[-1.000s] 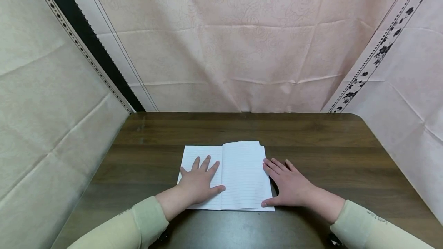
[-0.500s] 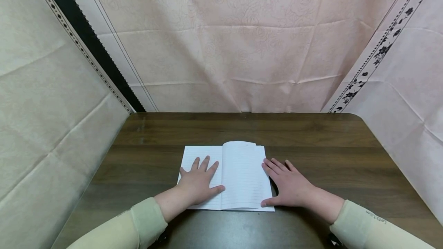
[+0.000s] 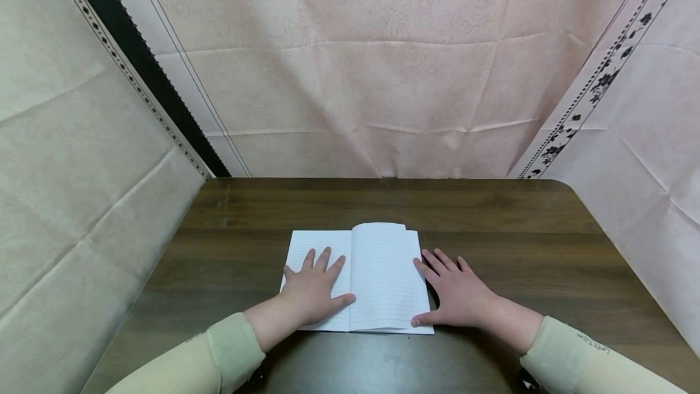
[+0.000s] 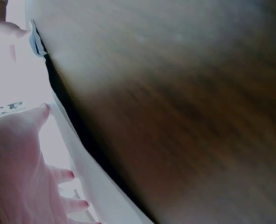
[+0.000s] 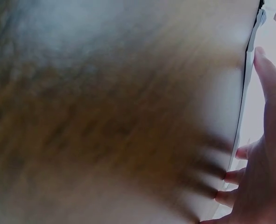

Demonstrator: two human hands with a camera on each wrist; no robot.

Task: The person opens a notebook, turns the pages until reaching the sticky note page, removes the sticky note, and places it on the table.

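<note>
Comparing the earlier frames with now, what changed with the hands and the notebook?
The right hand has spread slightly, its outer fingers shifting a little to the right. The far outer corner of the raised right page sits slightly further left than in the first frame. The left hand and the open notebook stayed put.

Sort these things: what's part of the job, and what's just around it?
Part of the job:
open lined notebook
left hand, spread on the left page
right hand, at the right edge

Just around:
wooden table
pale cloth behind it
</note>
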